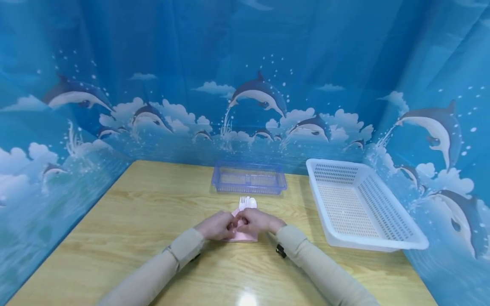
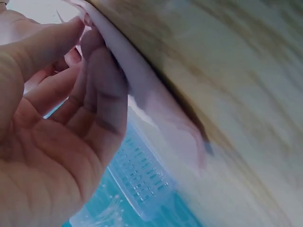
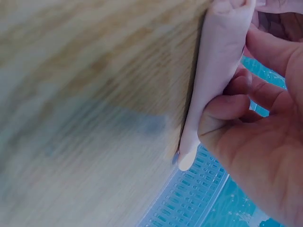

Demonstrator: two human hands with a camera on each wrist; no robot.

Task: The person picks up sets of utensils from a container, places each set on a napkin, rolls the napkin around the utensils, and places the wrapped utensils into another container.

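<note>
A pink cloth napkin [image 1: 246,237] lies on the table, folded around white cutlery. The tines of a fork [image 1: 243,202] and the bowl of a spoon [image 1: 252,203] stick out at its far end, with a slim third piece between them. My left hand [image 1: 216,225] pinches the napkin [image 2: 142,90] from the left, thumb against fingertips. From the right, my right hand [image 1: 261,222] holds the napkin [image 3: 220,56] with curled fingers, close to the left hand. What lies between the two sets of fingertips is mostly hidden.
Behind the napkin stands a translucent blue-purple basket [image 1: 249,188]. A larger white perforated basket [image 1: 323,208] is at the right of the wooden table [image 1: 153,204]. Blue dolphin-print curtains [image 1: 172,51] enclose the table's back and sides.
</note>
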